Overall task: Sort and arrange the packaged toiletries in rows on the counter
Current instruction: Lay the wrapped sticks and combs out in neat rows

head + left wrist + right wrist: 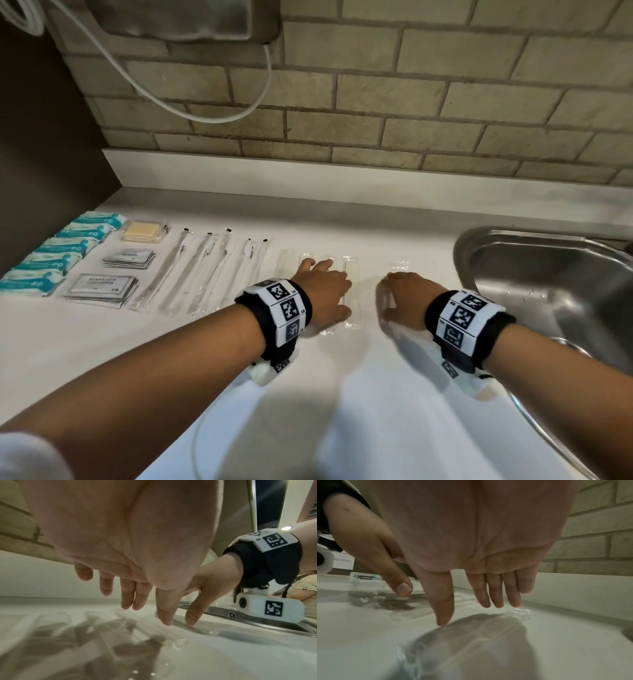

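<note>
Sorted toiletries lie in rows on the left of the white counter (342, 233): teal packets (51, 253), a yellow packet (144, 231), grey sachets (128, 259), shampoo sachets (101, 287) and several long wrapped sticks (205, 270). To their right lie clear wrapped items (351, 274). My left hand (325, 291) is spread flat over them with straight fingers, its thumb tip (167, 620) down on the wrapping (120, 635). My right hand (404, 298) is spread over another clear packet (399, 265), apart from the row. Its thumb (443, 615) touches the packet (488, 642), and its fingers are straight.
A steel sink (548, 274) opens just right of my right hand. A brick wall with a low white backsplash (308, 174) closes the back. A dark panel (44, 144) bounds the left. A white cable (205, 113) hangs on the wall.
</note>
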`<state>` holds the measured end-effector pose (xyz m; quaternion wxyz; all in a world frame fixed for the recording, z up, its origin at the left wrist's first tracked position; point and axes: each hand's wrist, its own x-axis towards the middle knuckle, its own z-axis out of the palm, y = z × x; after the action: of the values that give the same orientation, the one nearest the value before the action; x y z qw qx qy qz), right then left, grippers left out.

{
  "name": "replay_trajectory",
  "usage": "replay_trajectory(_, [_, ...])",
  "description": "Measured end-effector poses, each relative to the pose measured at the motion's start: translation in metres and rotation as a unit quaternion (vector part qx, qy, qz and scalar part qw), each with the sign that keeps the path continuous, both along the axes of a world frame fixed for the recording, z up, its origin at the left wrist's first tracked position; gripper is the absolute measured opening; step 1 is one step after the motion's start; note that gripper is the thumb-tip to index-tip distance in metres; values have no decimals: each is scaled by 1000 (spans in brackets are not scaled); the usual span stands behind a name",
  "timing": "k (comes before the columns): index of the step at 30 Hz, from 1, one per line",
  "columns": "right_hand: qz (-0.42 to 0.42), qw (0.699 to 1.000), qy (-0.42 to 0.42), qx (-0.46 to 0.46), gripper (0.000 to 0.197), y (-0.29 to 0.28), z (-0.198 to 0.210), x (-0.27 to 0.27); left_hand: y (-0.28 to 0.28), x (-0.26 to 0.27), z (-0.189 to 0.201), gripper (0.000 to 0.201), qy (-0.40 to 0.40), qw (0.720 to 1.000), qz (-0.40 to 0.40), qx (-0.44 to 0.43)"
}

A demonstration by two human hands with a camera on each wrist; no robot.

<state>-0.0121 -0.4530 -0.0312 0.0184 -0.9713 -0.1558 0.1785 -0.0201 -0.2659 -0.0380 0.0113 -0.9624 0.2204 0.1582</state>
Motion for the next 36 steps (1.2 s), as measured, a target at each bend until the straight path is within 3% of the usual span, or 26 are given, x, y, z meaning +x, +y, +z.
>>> replay_trajectory(3, [-24,999,38,12,11,-7,0,-2,-15,2,-8,60,4,1000,-6,25])
replay_trajectory(7, [0,1000,31,0,22,-7,-8,0,-21,2,-18,68,17,999,11,29])
replay_trajectory(19, [22,999,22,6,37,8,-16,13,-19,0,-18,71,28,999,16,36])
replay_trajectory(36, [3,999,32,11,30,14,-20,15,-19,2,-13,69,37,999,20,33])
